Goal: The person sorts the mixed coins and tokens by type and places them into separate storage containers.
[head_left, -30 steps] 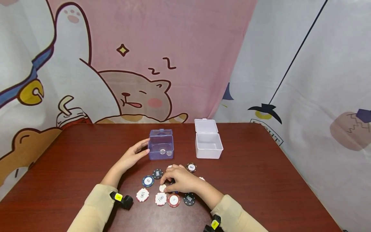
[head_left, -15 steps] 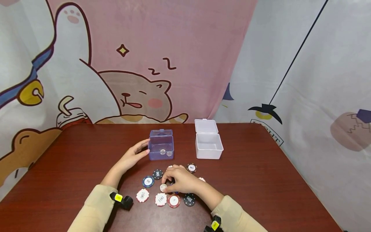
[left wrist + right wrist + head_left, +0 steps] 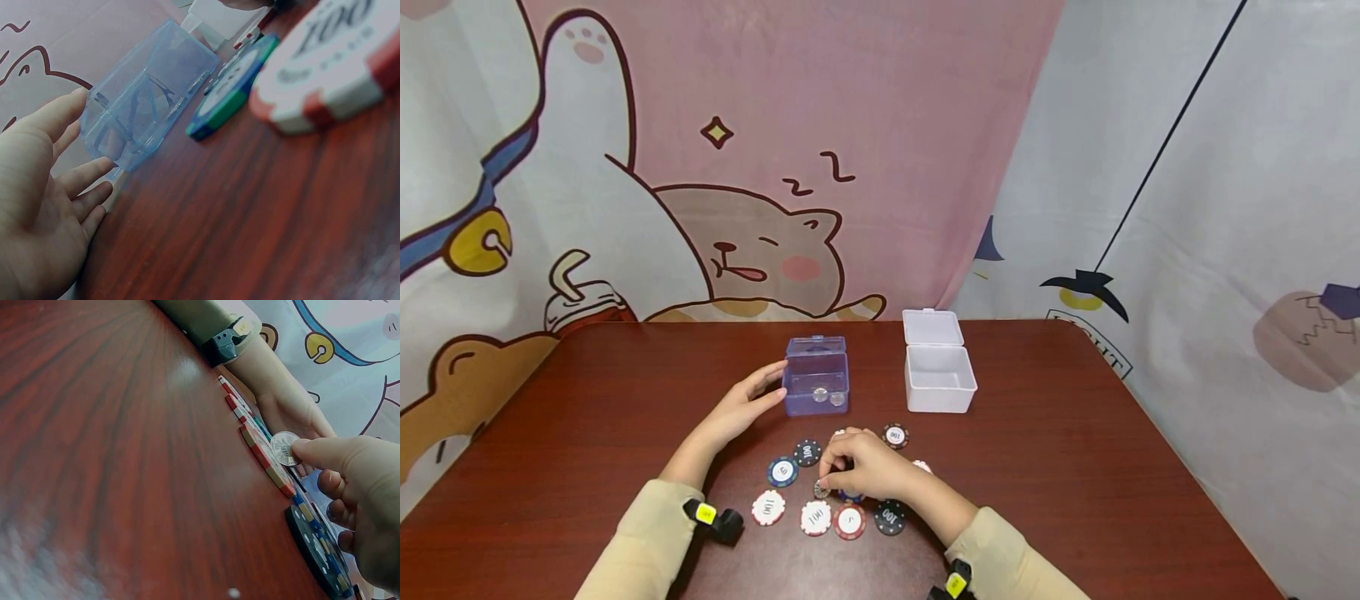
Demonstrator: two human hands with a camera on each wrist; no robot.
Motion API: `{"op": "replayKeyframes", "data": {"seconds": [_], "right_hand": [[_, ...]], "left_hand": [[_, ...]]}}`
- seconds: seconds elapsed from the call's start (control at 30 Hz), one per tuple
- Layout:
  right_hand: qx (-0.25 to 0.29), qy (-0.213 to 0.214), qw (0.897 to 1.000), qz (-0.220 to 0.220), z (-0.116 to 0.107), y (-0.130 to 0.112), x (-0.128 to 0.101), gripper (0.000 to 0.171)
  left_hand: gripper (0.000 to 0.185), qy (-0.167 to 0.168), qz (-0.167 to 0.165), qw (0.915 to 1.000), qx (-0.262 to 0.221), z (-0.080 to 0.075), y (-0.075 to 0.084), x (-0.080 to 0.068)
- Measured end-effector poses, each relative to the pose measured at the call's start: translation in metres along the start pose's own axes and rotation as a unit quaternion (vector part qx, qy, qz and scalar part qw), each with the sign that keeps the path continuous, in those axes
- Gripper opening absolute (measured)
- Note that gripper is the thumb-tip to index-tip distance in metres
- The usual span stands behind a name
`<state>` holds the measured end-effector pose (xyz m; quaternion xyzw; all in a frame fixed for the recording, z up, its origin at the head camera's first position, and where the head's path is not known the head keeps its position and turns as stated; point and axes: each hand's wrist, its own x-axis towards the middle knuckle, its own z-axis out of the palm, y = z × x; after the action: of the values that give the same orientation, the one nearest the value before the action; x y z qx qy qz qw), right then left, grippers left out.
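Note:
My right hand (image 3: 872, 468) pinches a silver coin (image 3: 285, 449) between thumb and fingertips, low over the spread of poker chips. In the right wrist view the coin's face is turned to the camera and the thumb tip covers its edge. My left hand (image 3: 737, 412) rests its fingertips against the left side of the clear blue plastic box (image 3: 797, 405), fingers extended. That box has its lid raised, and two coins (image 3: 828, 397) lie inside. In the left wrist view the thumb and fingers (image 3: 87, 175) touch the end of the box.
Poker chips lie around the right hand: a white-and-red chip (image 3: 768, 507), a blue chip (image 3: 782, 472), a red chip (image 3: 850, 522), black chips (image 3: 890, 517) and others, some partly covered by the hand. A white box (image 3: 940, 401) with its lid raised stands right of the blue one.
The coin in my right fingers has tipped and looks darker from above, with the fingertips shifted slightly on it. My left hand and the boxes stay put.

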<state>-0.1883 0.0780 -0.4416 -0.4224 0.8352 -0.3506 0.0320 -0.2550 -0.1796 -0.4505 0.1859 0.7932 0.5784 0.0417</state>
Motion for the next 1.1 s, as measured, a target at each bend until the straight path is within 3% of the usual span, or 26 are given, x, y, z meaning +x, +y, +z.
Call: {"op": "replayKeyframes", "data": {"seconds": [0.4,0.7,0.93,1.1], "right_hand": [[0.103,0.041,0.993,0.043,0.001,0.002,0.001,0.011],[0.141,0.083,0.984,0.074,-0.004,0.000,0.004,0.008],[0.155,0.141,0.973,0.100,-0.009,0.001,0.010,0.007],[0.166,0.166,0.966,0.111,-0.018,-0.004,0.012,0.005]], "left_hand": [[0.053,-0.001,0.010,0.9999,0.003,0.000,0.001,-0.001],[0.053,-0.005,0.017,0.9998,-0.009,0.002,0.017,-0.004],[0.052,-0.002,0.029,0.9996,-0.003,0.001,0.000,0.001],[0.052,-0.002,0.030,0.9995,-0.012,0.001,-0.003,0.002]]}}
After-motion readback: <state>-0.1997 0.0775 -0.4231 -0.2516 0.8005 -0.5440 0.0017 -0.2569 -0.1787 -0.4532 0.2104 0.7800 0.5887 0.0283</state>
